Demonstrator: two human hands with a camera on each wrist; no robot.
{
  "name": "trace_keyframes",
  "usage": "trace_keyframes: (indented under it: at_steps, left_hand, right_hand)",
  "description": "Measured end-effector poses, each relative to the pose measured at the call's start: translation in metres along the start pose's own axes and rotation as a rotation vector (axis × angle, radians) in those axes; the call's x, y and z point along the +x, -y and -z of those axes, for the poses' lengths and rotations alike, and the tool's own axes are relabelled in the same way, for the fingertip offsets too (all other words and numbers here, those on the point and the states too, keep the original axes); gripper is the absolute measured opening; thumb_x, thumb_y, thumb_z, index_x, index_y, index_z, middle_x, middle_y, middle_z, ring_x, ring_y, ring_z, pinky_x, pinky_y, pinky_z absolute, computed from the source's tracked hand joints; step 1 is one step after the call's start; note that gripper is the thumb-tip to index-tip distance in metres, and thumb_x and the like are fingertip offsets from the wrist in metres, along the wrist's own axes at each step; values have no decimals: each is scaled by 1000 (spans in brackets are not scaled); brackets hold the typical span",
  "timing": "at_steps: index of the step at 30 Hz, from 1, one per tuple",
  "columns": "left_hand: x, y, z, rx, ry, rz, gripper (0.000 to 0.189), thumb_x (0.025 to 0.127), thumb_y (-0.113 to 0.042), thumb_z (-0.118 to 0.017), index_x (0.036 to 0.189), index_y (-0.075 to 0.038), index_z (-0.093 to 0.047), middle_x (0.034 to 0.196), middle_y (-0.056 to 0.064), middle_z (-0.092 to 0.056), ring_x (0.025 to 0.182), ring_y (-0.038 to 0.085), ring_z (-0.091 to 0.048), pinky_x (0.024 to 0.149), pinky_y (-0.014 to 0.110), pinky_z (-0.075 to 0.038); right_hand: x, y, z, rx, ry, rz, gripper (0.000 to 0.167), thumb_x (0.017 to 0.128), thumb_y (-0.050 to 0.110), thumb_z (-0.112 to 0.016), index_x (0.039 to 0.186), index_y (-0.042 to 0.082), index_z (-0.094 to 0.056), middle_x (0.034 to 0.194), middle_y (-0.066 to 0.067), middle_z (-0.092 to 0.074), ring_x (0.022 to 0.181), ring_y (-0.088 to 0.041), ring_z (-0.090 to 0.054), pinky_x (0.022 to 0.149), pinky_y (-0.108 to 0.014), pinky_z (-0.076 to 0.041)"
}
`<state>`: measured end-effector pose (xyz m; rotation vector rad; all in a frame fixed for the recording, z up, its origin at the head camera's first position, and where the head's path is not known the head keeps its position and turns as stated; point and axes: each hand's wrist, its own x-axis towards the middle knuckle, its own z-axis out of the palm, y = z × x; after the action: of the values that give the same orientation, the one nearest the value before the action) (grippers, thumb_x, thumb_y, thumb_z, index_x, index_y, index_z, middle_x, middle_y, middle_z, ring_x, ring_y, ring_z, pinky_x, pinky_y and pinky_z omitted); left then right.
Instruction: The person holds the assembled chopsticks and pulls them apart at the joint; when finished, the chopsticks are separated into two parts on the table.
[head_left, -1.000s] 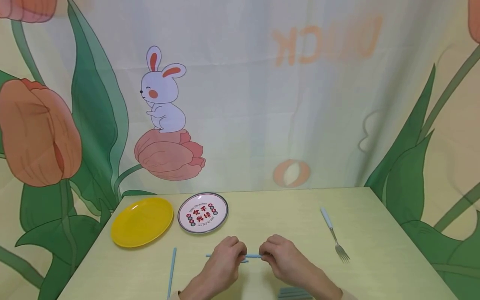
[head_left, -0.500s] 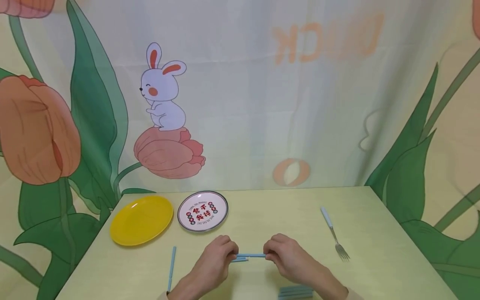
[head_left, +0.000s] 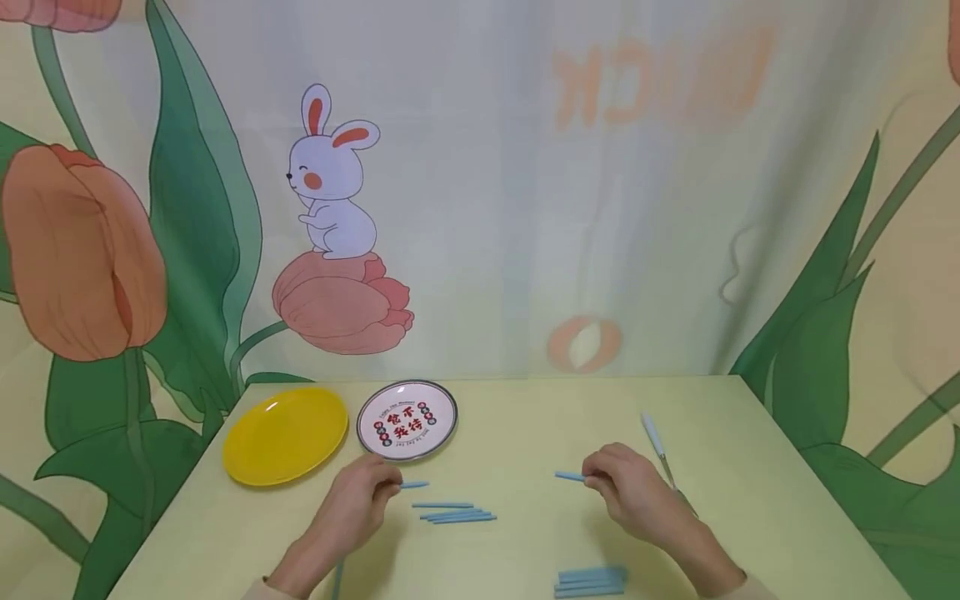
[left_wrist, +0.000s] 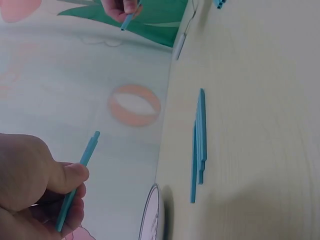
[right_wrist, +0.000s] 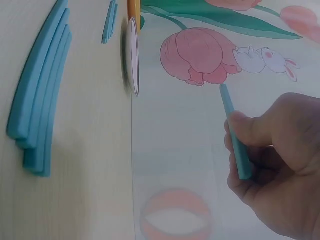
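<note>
My left hand [head_left: 351, 507] pinches a light-blue chopstick piece [head_left: 415, 484] between thumb and fingers. In the left wrist view, that piece [left_wrist: 86, 157] shows a narrower plug at its upper end. Opposite, my right hand [head_left: 628, 493] pinches another blue chopstick piece [right_wrist: 235, 135], a plain half-length. Both hands are raised above the table, well apart. Between and below them lies a small group of chopstick pieces [head_left: 453, 515]. A second bundle of thicker-looking pieces [head_left: 590, 582] lies near the front, below the right hand.
A yellow plate [head_left: 285, 437] and a white printed plate [head_left: 407, 421] stand at the back left of the table [head_left: 517, 425]. A white-handled fork [head_left: 653, 432] lies at the right, partly hidden by the right hand. One long blue chopstick [head_left: 338, 579] lies behind the left forearm.
One second ago both hands held one long chopstick between them. It has come apart into two pieces, and the hands have moved outward and up, one piece in each.
</note>
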<state>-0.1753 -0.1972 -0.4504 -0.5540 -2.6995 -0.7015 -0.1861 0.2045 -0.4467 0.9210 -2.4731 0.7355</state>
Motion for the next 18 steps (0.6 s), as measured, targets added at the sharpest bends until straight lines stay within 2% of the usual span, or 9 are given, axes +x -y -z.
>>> trace_keyframes:
  at_steps: [3, 6, 12, 18]
  left_hand:
    - [8, -8, -3, -12, -4, 11, 14, 80, 0, -75, 77, -14, -71, 77, -10, -58, 73, 5, -50, 67, 23, -47]
    - [8, -12, -6, 9, -34, 39, 16, 77, 0, -78, 75, -14, -71, 75, -11, -56, 71, 5, -48, 67, 23, -47]
    - [10, -15, -12, 16, 12, 47, 11, 78, -5, -78, 78, -14, -72, 78, -11, -58, 74, 4, -52, 70, 23, -50]
    - [9, -17, -19, 12, 10, 27, 10, 78, -5, -77, 77, -13, -71, 77, -11, -57, 75, 5, -53, 70, 23, -51]
  right_hand:
    - [2, 0, -1, 23, -12, 32, 18, 81, 0, -73, 82, 16, -65, 80, 12, -60, 73, 1, -47, 60, -17, -45]
    - [-4, 2, -4, 51, -15, 16, 25, 78, -2, -75, 80, 20, -64, 80, 14, -60, 73, 2, -47, 59, -17, -46]
    - [-7, 3, -8, 79, 39, 62, 19, 81, 1, -74, 84, 18, -66, 84, 10, -63, 76, -2, -51, 62, -16, -48]
    - [-7, 7, -11, 80, 52, 72, 19, 80, -1, -74, 84, 16, -68, 83, 10, -63, 76, -2, -51, 62, -15, -48]
